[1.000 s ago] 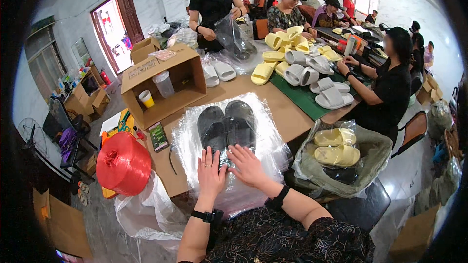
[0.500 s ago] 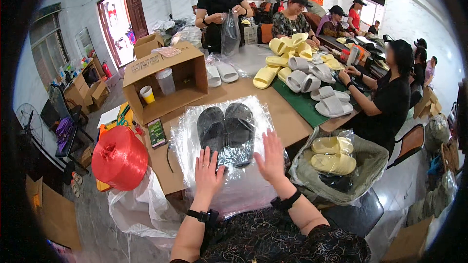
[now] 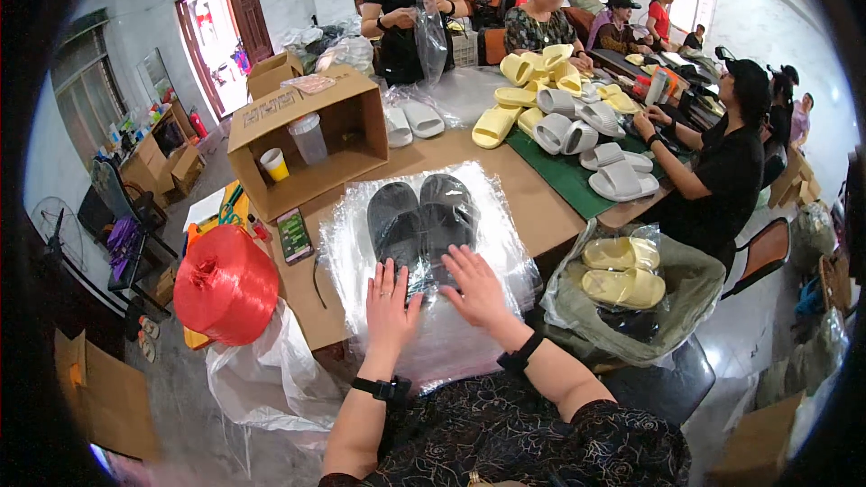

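Note:
A pair of black slide slippers (image 3: 397, 221) lies side by side under clear plastic, toes away from me. Beneath them is a thick stack of clear plastic bags (image 3: 446, 352) at the table's near edge. My left hand (image 3: 392, 307) rests flat near the left slipper's heel end, fingers stretched forward. Lying on the plastic over the right slipper's heel end, my right hand (image 3: 475, 289) has its fingers spread. Neither hand grips anything.
On the left are an open cardboard box (image 3: 308, 87), a phone (image 3: 293, 236) and a red twine roll (image 3: 225, 284). Yellow slides (image 3: 494, 126) and grey slides (image 3: 622, 180) are piled beyond. A lined sack (image 3: 686, 307) at right holds bagged yellow slides. Several co-workers surround the tables.
My right hand has moved left from the right edge of the slippers onto the plastic over them. My left hand has shifted slightly nearer to me, still flat.

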`<move>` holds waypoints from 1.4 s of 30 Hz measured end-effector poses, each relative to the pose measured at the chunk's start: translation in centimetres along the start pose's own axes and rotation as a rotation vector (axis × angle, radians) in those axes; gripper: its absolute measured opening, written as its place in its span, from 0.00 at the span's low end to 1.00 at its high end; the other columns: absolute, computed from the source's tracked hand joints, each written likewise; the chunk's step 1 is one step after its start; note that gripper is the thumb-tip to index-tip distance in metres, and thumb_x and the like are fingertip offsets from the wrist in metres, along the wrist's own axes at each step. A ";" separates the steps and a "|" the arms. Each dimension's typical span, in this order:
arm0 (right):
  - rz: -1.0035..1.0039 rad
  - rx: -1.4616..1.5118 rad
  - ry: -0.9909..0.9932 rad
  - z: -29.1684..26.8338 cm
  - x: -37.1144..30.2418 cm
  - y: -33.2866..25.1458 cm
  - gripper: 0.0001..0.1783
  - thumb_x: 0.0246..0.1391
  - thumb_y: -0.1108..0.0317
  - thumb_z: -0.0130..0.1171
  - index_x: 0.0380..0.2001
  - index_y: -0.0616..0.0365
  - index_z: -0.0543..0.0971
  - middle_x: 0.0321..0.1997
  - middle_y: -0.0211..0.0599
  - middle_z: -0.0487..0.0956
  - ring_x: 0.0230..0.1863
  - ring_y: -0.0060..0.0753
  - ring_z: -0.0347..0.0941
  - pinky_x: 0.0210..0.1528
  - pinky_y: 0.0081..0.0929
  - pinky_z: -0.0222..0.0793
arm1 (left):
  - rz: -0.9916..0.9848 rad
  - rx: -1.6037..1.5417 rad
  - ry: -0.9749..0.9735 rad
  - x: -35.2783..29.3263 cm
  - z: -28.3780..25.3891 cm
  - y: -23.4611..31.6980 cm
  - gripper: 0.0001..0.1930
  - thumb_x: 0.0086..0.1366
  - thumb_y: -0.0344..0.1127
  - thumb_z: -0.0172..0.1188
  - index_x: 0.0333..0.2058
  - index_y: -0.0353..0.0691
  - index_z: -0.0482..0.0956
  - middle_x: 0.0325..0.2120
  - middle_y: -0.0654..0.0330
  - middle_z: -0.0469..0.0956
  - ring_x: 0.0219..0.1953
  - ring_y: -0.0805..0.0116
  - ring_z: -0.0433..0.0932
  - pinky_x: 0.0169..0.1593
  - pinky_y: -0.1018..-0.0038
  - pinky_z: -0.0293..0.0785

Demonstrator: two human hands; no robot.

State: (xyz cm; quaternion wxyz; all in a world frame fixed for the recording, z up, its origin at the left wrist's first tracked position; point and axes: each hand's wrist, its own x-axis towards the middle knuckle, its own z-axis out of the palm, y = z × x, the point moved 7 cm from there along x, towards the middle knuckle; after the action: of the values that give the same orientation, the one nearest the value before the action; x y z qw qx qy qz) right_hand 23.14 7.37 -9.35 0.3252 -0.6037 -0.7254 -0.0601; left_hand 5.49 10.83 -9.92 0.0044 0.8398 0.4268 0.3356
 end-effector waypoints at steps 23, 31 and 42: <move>0.084 0.065 0.050 -0.5 -1.9 3.6 0.35 0.64 0.48 0.52 0.69 0.52 0.64 0.74 0.44 0.60 0.74 0.46 0.56 0.74 0.46 0.48 | 0.014 0.001 0.046 0.1 -0.1 0.4 0.28 0.67 0.48 0.57 0.61 0.39 0.72 0.68 0.48 0.61 0.71 0.46 0.56 0.71 0.49 0.51; 0.085 0.066 0.047 -0.5 -1.9 3.5 0.35 0.64 0.48 0.51 0.69 0.52 0.63 0.74 0.44 0.60 0.74 0.45 0.55 0.74 0.45 0.47 | 0.018 -0.005 0.052 0.1 -0.3 0.4 0.28 0.67 0.48 0.57 0.61 0.39 0.72 0.69 0.48 0.60 0.71 0.46 0.56 0.71 0.50 0.50; 0.086 0.076 0.032 -0.6 -1.9 3.5 0.34 0.65 0.48 0.51 0.69 0.51 0.63 0.74 0.44 0.59 0.74 0.45 0.55 0.75 0.45 0.46 | 0.017 0.024 0.039 0.1 -0.4 0.4 0.28 0.67 0.49 0.56 0.61 0.40 0.72 0.68 0.48 0.61 0.71 0.47 0.57 0.71 0.50 0.51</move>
State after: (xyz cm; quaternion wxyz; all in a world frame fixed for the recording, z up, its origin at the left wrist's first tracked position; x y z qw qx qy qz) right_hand 26.69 6.45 -10.99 0.3619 -0.6204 -0.6952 -0.0280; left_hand 5.61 10.51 -9.41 -0.0166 0.8366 0.4236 0.3469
